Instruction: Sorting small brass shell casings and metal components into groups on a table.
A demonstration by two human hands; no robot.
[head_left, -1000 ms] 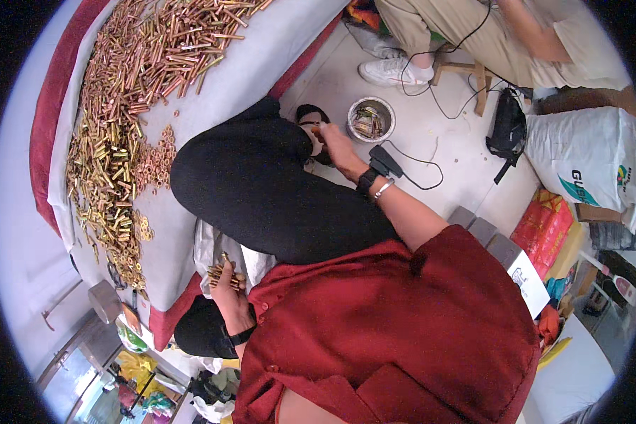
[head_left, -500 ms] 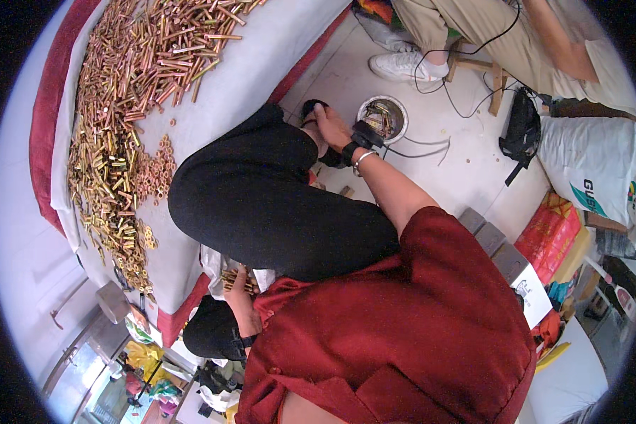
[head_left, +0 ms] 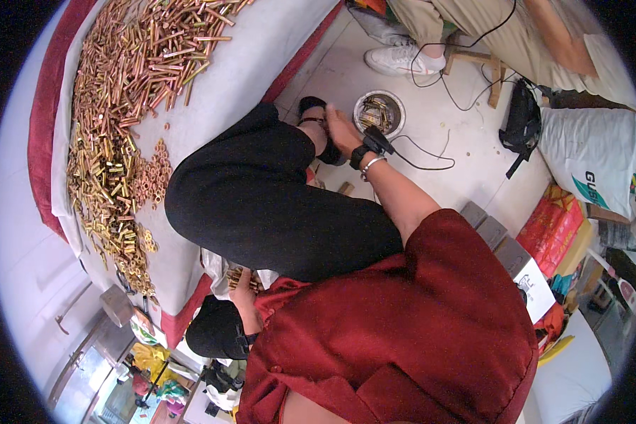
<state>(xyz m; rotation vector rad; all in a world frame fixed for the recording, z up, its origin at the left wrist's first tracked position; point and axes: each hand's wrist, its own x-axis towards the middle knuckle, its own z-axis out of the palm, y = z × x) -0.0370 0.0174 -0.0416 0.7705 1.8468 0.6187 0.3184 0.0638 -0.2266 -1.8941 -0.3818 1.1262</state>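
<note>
My left hand is low at the left, beside my thigh. Its thumb lies over a cluster of small brass-coloured metal pieces at a whitish bag; its other fingers are mostly hidden. My right hand reaches down beside my ankle and dark shoe, fingers stretched out, slightly blurred and with nothing visible in them. Just past it on the floor stands a round metal bucket, with brass-coloured metal pieces in it. A dark strap with a cable is at my right wrist.
At left, a pale covered table bears long copper-coloured rods, shorter tubes and small rings. Another person's white shoe, a black bag and a white sack are at the far right. Grey blocks lie nearer.
My right hand has moved slightly right and down, away from the dark shoe, and its fingers have straightened. The cable at its wrist has shifted. My left hand stays at the bag.
</note>
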